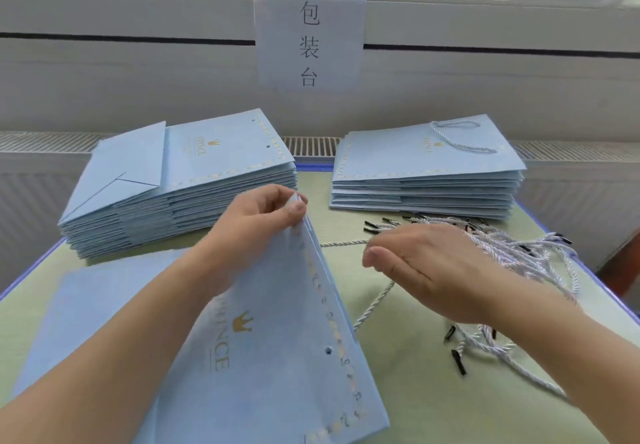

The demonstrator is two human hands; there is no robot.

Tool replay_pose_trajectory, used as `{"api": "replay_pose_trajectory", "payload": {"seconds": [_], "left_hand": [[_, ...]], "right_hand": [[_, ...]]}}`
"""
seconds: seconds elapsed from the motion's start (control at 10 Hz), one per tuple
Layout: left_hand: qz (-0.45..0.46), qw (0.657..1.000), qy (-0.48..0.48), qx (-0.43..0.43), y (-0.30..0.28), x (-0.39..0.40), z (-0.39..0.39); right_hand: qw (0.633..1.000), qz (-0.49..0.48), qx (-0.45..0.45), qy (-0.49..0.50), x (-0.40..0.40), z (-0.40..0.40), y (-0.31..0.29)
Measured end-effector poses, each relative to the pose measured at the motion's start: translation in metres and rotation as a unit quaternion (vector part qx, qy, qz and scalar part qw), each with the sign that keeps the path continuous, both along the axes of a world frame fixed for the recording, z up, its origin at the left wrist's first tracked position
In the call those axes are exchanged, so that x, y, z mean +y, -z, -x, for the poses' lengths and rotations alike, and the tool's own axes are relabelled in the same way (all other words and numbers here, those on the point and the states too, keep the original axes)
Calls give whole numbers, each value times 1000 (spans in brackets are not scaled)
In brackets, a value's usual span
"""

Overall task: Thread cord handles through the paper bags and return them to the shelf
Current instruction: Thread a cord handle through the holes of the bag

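- The left hand (256, 221) pinches the far top corner of a light blue paper bag (277, 357), thumb and fingers (298, 208) clamped on its edge, and lifts that end off the table (398, 391).
- The bag lies flat and folded in front of the person, its near end resting on the table; it bears a gold crown, gold lettering and a patterned border, and a punched hole (328, 350) shows near the border with no cord through it.
- The right hand (426, 270) hovers just right of the bag's raised edge, palm turned toward the bag, fingers held loosely together and lightly bent; a white twisted cord (374, 305) runs beneath it, but whether the fingers hold it cannot be told.
- A loose heap of white cords with black tips (519, 249) lies on the table behind and right of that hand.
- At the far left of the table stands a tall stack of flat bags without handles (180, 180); the top one shows an empty hole.
- At the far right is a lower stack of bags (426, 180), the top one fitted with a white cord handle (457, 135).
- A paper sign with three printed characters (309, 38) hangs on the wall behind the table.
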State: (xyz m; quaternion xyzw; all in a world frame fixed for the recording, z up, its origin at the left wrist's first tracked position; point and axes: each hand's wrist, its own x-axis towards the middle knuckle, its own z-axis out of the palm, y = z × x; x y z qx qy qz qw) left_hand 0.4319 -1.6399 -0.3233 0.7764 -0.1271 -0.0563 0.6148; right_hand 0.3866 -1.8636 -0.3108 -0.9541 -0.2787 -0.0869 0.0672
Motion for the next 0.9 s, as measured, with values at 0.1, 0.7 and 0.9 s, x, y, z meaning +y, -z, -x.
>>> {"api": "replay_pose_trajectory", "payload": {"seconds": [0.1,0.7,0.9], "left_hand": [[14,992,-58,-114,-42,-10,10],[-347,711,-152,-593,-45,-75,172],[-398,757,-33,-516,27,-98,174]], "right_hand": [[950,-235,205,-7,9,-19,-12],[952,-87,286,-63,93,-2,-102],[977,175,96,-71,111,7,-45]]}}
